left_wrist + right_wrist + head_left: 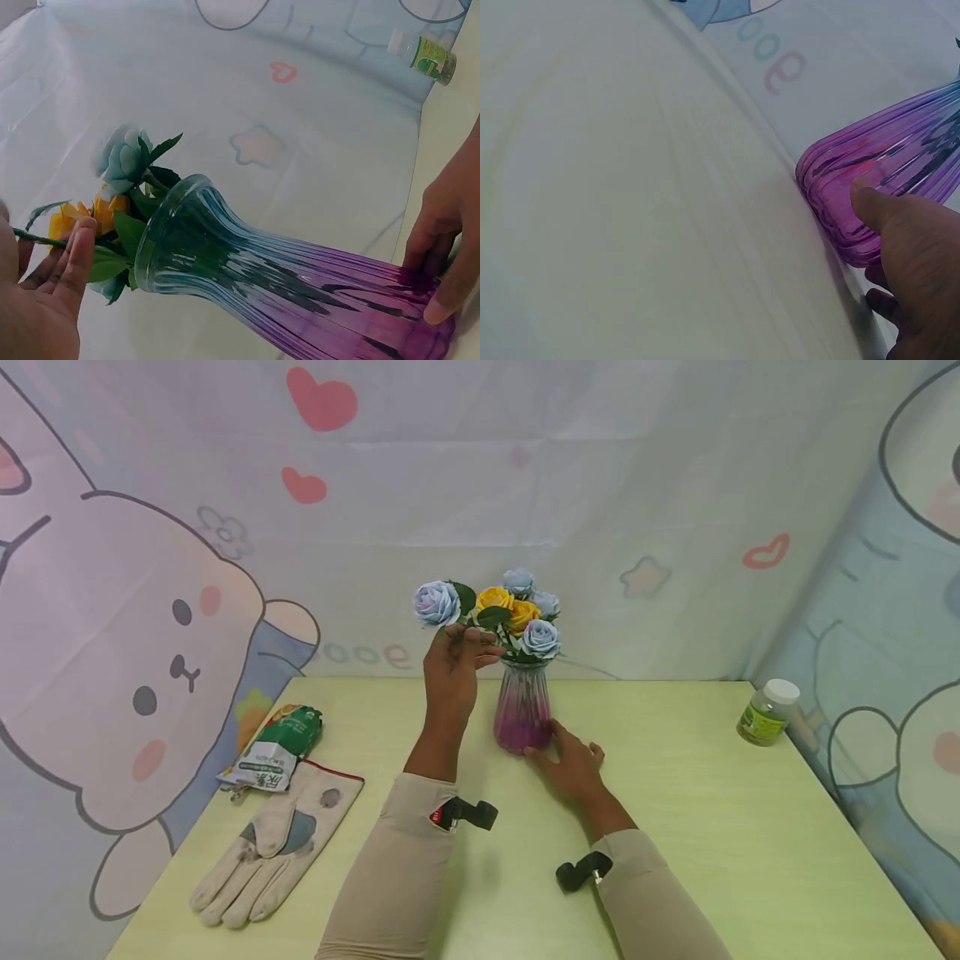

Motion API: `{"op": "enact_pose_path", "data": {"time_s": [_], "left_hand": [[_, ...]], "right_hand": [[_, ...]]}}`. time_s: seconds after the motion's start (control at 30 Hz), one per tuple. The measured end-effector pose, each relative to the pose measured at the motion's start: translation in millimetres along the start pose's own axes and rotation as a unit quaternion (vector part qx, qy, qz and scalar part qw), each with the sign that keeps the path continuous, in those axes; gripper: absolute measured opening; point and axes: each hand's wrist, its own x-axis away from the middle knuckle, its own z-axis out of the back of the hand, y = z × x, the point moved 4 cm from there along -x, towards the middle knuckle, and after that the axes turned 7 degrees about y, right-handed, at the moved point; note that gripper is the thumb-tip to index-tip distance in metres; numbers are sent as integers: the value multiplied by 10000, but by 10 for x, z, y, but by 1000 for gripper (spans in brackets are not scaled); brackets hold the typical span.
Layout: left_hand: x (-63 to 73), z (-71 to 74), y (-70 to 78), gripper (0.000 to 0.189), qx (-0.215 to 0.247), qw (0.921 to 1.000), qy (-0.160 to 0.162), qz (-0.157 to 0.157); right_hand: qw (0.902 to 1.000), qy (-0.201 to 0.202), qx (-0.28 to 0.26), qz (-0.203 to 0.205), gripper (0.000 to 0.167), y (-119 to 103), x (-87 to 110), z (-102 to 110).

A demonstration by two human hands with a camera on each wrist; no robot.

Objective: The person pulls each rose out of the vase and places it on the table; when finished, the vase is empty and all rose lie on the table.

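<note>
A ribbed glass vase, clear blue at the neck and purple at the base, stands upright on the table. It holds several blue roses and yellow roses with green leaves. My left hand pinches the green stem of another blue rose, left of the bunch and near the vase's mouth. Low on the vase, my right hand grips the purple base, its thumb lying against the glass in the right wrist view. Dark stems show through the vase wall.
On the table's left side lie a white work glove and a green-and-white packet. A small jar with a white lid stands near the back right corner. A printed cloth hangs behind the table.
</note>
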Motion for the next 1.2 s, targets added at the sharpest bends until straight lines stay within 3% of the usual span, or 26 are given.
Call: {"op": "enact_pose_path", "data": {"time_s": [0.1,0.23,0.33,0.47,0.73,0.9,1.2], "left_hand": [[9,19,-39,24,70,10000,30,-11],[13,19,-137,32,619,9969,334,365],[25,-9,-214,31,1082,9897,610,716],[59,-61,-264,23,1269,9849,765,893],[91,-117,-253,31,776,9929,718,553],[56,-109,-207,36,1200,9898,737,206],[-13,-8,-171,18,2096,9741,848,-7]], "right_hand": [[10000,-1,24,-3,85,-8,3,-1],[10000,-1,56,0,85,-10,8,-6],[10000,-38,15,0,85,-10,16,-5],[10000,-77,-13,-16,84,-5,16,-5],[10000,-33,-1,15,83,-14,7,10],[10000,17,11,37,84,-3,10,3],[10000,-48,-14,61,84,11,16,-1]]}}
